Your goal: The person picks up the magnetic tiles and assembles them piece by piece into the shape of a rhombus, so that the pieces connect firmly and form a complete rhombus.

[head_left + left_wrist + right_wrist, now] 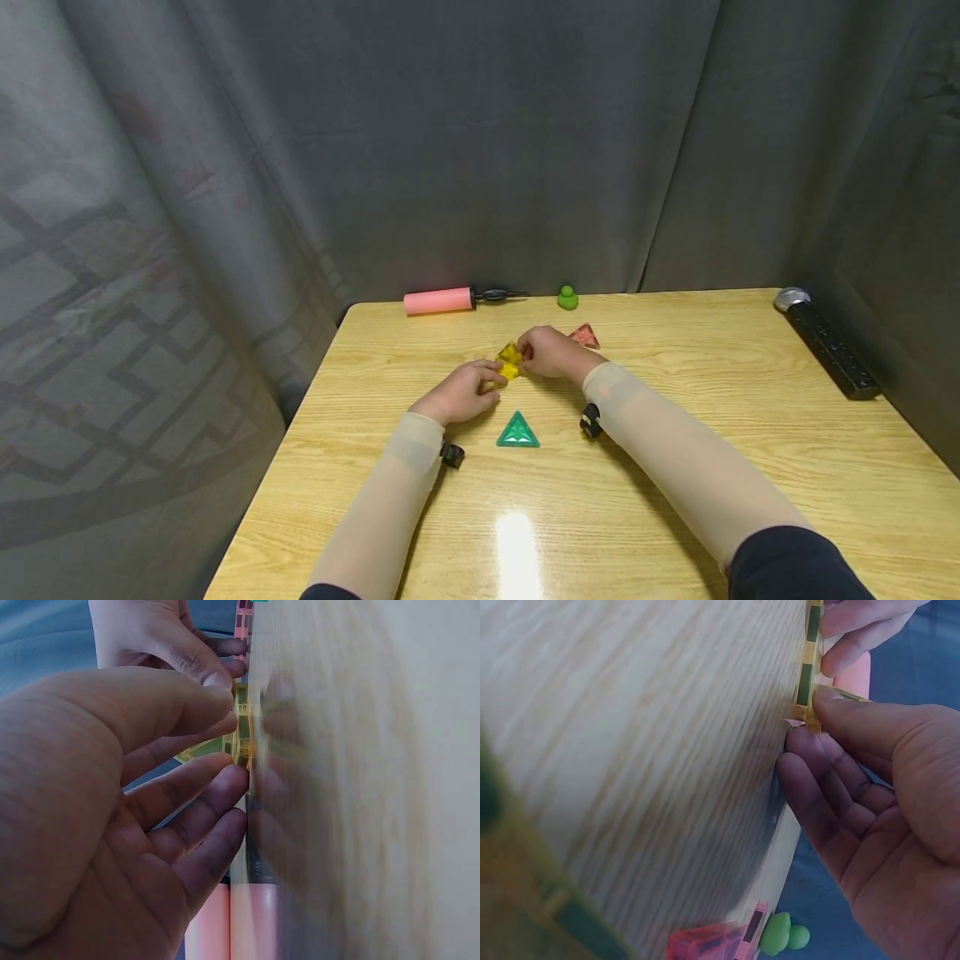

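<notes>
Two see-through yellow tiles lie together at the middle of the table, one yellow tile (510, 372) nearer and a second yellow tile (510, 352) just behind, tilted up in the wrist views. My right hand (557, 352) pinches the yellow pieces at their right corner with thumb and curled fingers; which piece it holds I cannot tell. From the left, my left hand (463, 393) touches the nearer tile with its loosely bent fingertips, the thumb apart in the head view. A green triangular tile (517, 432) lies flat between the forearms. Behind my right hand is a red tile (585, 336), partly hidden.
Along the back edge lie a pink hand pump (440, 301) with a black nozzle and a small green duck-like figure (567, 298). A black microphone-shaped object (827, 345) with a silver head lies at the right edge. Grey curtains (487, 150) surround the wooden table (360, 492).
</notes>
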`<state>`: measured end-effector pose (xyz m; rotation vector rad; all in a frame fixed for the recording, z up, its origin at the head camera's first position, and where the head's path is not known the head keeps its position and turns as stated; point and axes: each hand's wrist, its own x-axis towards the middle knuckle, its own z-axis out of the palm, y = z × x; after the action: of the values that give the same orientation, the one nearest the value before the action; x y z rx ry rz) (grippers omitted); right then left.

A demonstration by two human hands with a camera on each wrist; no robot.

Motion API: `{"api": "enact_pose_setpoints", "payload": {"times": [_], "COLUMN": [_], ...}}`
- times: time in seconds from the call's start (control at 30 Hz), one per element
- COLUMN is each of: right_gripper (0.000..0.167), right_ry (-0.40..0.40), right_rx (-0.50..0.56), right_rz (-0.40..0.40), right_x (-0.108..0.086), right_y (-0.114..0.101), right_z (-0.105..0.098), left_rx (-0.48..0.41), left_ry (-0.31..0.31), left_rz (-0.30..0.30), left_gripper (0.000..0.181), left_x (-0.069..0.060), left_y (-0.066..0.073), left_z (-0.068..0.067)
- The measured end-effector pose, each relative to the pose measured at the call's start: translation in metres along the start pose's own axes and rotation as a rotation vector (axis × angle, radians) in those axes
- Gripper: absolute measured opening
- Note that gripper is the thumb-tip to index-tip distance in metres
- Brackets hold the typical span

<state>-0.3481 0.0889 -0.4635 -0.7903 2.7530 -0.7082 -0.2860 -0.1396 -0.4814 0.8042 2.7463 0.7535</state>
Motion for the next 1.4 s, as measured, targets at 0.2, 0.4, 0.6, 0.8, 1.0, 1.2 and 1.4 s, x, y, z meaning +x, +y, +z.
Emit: {"api": "enact_pose_setpoints", "payload": {"times": [0.2,0.4,0.6,0.8,1.0,1.2,1.4], "right_gripper": [0.013,0.014,0.017,0.017,0.016,0.017,0.018], "right_ry": [-0.006,0.011,0.003,-0.015,-0.036,-0.051,-0.063], "right_rx": [-0.006,-0.01,0.028,0.08,0.105,0.126,0.145], "right_rz": [-0.01,-0.004,0.026,0.058,0.077,0.079,0.082], "right_x": [0.0,0.003,0.003,0.002,0.001,0.004,0.005], "right_y": [0.002,0.007,0.013,0.014,0.015,0.016,0.014], "right_z": [0.0,0.002,0.002,0.002,0.003,0.006,0.009], "left_rx": [-0.009,-0.017,-0.022,-0.028,-0.048,-0.072,-0.098], "left_ry": [0.002,-0.005,-0.005,-0.004,0.013,0.029,0.032], "left_rz": [0.005,-0.001,0.001,0.01,-0.003,-0.008,0.024], "left_gripper": [0.03,0.031,0.031,0.031,0.032,0.033,0.034], "left_x": [0.0,0.0,0.001,0.0,0.001,0.0,-0.006], "left_y": [-0.001,-0.001,0.002,0.003,0.003,0.002,-0.004], "left_z": [0.001,0.001,0.0,0.0,0.0,-0.001,-0.001]}}
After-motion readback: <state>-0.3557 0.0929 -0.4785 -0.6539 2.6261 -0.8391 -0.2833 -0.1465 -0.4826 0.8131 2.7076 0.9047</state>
